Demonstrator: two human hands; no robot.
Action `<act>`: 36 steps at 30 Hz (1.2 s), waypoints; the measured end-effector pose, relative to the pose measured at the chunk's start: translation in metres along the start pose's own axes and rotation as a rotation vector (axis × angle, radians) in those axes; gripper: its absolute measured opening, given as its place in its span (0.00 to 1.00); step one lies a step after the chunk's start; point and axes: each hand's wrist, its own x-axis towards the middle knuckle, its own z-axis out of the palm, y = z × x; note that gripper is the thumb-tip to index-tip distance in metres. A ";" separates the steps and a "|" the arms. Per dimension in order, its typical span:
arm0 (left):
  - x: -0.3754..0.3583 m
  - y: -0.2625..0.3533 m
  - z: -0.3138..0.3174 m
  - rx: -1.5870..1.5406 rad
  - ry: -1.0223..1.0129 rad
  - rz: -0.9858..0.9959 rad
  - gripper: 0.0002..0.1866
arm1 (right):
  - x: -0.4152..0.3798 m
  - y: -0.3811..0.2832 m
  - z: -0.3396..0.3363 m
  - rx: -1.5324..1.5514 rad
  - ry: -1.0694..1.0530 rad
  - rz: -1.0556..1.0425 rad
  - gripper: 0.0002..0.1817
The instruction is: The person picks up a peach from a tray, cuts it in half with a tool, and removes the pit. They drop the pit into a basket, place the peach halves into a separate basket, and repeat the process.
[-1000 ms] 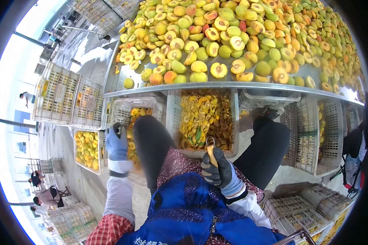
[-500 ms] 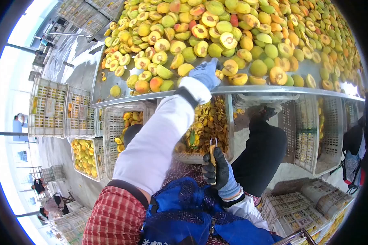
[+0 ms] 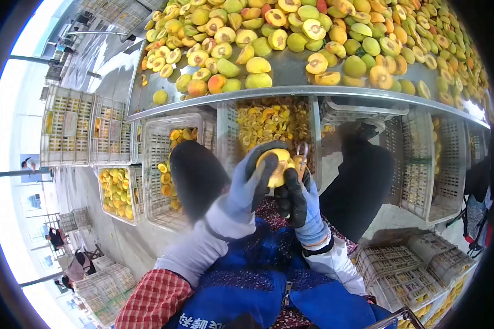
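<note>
My left hand [image 3: 250, 178], in a blue glove with dark fingers, is closed around a yellow peach half [image 3: 280, 166], its cut face turned toward my other hand. Close against the fruit, my right hand [image 3: 300, 205] grips a pitting tool [image 3: 299, 162] with a wooden handle and a metal loop at its tip. The right thumb is right at the peach's edge. Both hands are above my lap, just in front of a bin of fruit scraps [image 3: 274, 123] under the metal table [image 3: 288, 77].
Halved peaches [image 3: 313, 30] are heaped across the table. Beneath its edge, a crate [image 3: 151, 164] holding fruit stands left of my knee, with another crate [image 3: 417, 164] on the right. Stacked crates [image 3: 66, 129] stand at far left, and more crates [image 3: 398, 268] at lower right.
My left hand has come down from the fruit on the table to my right hand, bringing a peach half. My right hand has risen slightly with the pitting tool. The view has shifted a little.
</note>
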 end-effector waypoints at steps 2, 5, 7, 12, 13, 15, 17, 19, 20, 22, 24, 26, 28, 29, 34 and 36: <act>-0.010 -0.017 -0.018 -0.283 0.114 -0.097 0.14 | -0.005 -0.007 -0.010 -0.182 -0.128 -0.009 0.09; -0.019 -0.012 -0.022 -0.169 0.159 -0.060 0.16 | -0.027 -0.028 -0.003 -0.743 -0.215 -0.482 0.17; -0.022 -0.009 -0.025 -0.128 0.168 -0.040 0.15 | -0.037 -0.044 0.006 -1.145 -0.257 -0.538 0.19; -0.031 -0.001 -0.013 0.073 0.129 0.002 0.11 | -0.046 -0.036 0.010 -0.833 -0.016 -0.545 0.20; -0.034 0.004 -0.009 0.054 0.118 -0.030 0.12 | -0.044 -0.037 0.015 -0.885 -0.003 -0.618 0.20; -0.040 -0.005 -0.005 0.076 0.084 -0.014 0.12 | -0.042 -0.038 0.018 -0.941 0.021 -0.688 0.20; -0.044 -0.002 -0.001 0.019 0.055 -0.051 0.13 | -0.042 -0.035 0.018 -1.097 -0.008 -0.634 0.19; -0.046 -0.011 -0.004 0.013 0.063 -0.035 0.13 | -0.050 -0.036 0.026 -1.154 -0.006 -0.682 0.18; -0.047 -0.017 -0.006 0.008 0.072 -0.017 0.13 | -0.054 -0.036 0.030 -1.210 -0.007 -0.732 0.18; -0.052 -0.027 -0.004 -0.157 0.081 0.105 0.13 | -0.055 -0.028 0.027 -1.241 0.003 -0.764 0.17; -0.055 -0.026 -0.005 -0.130 0.146 -0.042 0.13 | -0.054 -0.026 0.024 -1.207 -0.034 -0.782 0.20; -0.056 -0.022 -0.009 -0.167 0.125 0.001 0.14 | -0.055 -0.024 0.019 -1.146 -0.038 -0.816 0.18; -0.057 -0.014 -0.010 0.133 0.093 0.035 0.14 | -0.055 -0.023 0.014 -1.062 -0.161 -0.938 0.17; -0.055 -0.016 -0.011 -0.051 -0.022 0.064 0.13 | -0.062 -0.022 0.013 -1.268 -0.390 -0.831 0.17; -0.050 -0.021 -0.015 0.005 0.205 -0.009 0.18 | -0.066 -0.038 0.010 -1.101 -0.175 -0.524 0.20; -0.051 -0.017 -0.021 -0.085 0.171 -0.081 0.16 | -0.064 -0.038 0.005 -1.126 -0.145 -0.621 0.20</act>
